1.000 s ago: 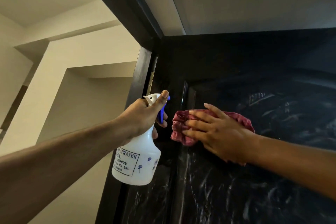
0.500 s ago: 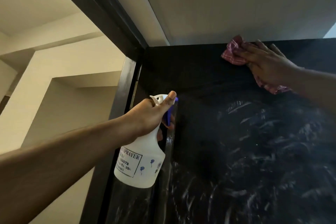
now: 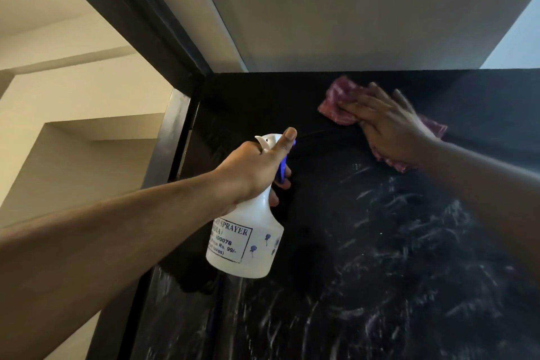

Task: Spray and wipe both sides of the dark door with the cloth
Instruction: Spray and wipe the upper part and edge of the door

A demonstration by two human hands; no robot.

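Your two hands at the top of the dark door [image 3: 380, 242], one with the bottle, one with the cloth.
Your left hand [image 3: 251, 169] grips the neck of the white spray bottle [image 3: 248, 242], fingers curled round it and thumb along the nozzle head, near the door frame [image 3: 172, 137]. Your right hand [image 3: 391, 128] presses the pink cloth [image 3: 336, 102] against the door just under its top edge, fingers nearly straight. White streaks cover the panel below.

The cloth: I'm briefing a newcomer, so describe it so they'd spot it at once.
Find the dark door; near its top edge the right hand presses flat on the cloth. It is the only pink-red, crumpled thing, unlike the white spray bottle lower left.
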